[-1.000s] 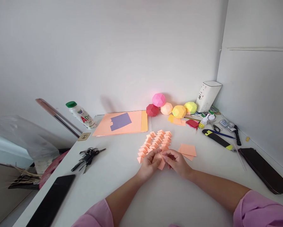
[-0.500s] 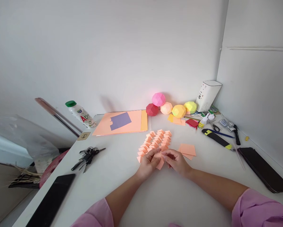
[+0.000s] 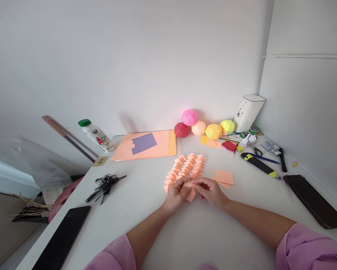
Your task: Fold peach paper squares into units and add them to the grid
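A small piece of peach paper [image 3: 190, 194] is pinched between my two hands, just in front of several rows of folded peach paper pieces [image 3: 188, 163]. My left hand [image 3: 177, 195] grips its left side between thumb and fingers. At its upper right edge, the fingertips of my right hand [image 3: 210, 190] are pressed together on the same paper. Part of the sheet is hidden behind the fingers. To the right of my right hand lie a few flat peach paper squares [image 3: 224, 177], overlapping one another.
Faceted paper balls [image 3: 213, 131] line the wall. Large peach sheets [image 3: 120, 150] lie back left, near a bottle [image 3: 97, 135]. Keys [image 3: 105, 187] and a black slab [image 3: 63, 236] are left. A cutter knife [image 3: 260, 165], glue bottle [image 3: 242, 143] and black case [image 3: 315, 200] are right.
The view has shifted very slightly. Both hands keep their pinch on the peach paper, with hardly any visible movement.
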{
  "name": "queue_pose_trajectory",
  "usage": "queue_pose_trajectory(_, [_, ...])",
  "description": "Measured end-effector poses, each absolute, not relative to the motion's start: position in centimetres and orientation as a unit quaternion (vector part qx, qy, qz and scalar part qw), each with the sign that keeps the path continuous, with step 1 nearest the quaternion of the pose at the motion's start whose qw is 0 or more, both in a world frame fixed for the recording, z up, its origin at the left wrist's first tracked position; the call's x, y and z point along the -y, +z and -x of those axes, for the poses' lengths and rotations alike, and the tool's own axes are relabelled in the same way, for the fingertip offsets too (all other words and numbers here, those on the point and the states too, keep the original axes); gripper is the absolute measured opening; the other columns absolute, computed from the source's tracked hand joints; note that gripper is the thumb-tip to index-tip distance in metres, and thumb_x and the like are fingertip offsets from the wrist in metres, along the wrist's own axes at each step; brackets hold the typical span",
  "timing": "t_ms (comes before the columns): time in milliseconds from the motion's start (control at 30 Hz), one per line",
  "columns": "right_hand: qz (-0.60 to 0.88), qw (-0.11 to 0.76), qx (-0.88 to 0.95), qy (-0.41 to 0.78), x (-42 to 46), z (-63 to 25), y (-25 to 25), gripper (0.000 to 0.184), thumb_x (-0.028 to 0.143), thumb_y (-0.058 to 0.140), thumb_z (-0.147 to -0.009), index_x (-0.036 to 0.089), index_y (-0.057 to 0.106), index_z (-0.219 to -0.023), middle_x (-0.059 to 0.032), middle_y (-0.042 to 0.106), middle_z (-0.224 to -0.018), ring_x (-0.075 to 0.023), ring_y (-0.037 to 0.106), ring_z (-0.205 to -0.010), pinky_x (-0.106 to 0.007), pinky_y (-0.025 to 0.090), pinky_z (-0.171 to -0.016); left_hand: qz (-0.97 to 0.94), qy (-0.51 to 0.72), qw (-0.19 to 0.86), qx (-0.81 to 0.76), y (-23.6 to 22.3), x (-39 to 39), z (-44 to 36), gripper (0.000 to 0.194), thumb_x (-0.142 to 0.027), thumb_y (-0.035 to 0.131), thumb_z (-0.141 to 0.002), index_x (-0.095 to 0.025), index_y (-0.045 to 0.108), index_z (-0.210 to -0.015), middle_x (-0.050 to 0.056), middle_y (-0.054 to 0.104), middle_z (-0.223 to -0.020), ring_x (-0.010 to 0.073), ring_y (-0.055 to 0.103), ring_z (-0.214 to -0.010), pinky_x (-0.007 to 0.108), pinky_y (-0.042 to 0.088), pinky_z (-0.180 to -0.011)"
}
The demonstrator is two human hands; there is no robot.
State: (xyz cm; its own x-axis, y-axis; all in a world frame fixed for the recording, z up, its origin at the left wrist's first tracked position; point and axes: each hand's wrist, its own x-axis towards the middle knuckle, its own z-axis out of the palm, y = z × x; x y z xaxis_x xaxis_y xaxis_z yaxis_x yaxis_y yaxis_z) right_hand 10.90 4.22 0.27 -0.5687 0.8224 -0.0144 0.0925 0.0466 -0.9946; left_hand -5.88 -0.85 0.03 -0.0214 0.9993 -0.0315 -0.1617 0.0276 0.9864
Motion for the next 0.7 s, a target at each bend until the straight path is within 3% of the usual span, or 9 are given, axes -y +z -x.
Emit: queue_pose_trajectory(700, [0.356,0.301,0.65,0.601,-4.04,-10.85,0.43,0.028,0.043,0.058,-0.081,0.02,0.065,-0.095,0.0019,0.055,-0.062,-0.0105,0.048,-0.05,-0.026,0.043,-0.05,-0.447,0.524,0.547,-0.476,-0.13,0.96,5.99,0.033,-0.038,0.065,-0.076,-0.02,0.062,-0.104,0.007,0.064,-0.101,0.0219,0.059,-0.094,0.033,0.045,-0.083])
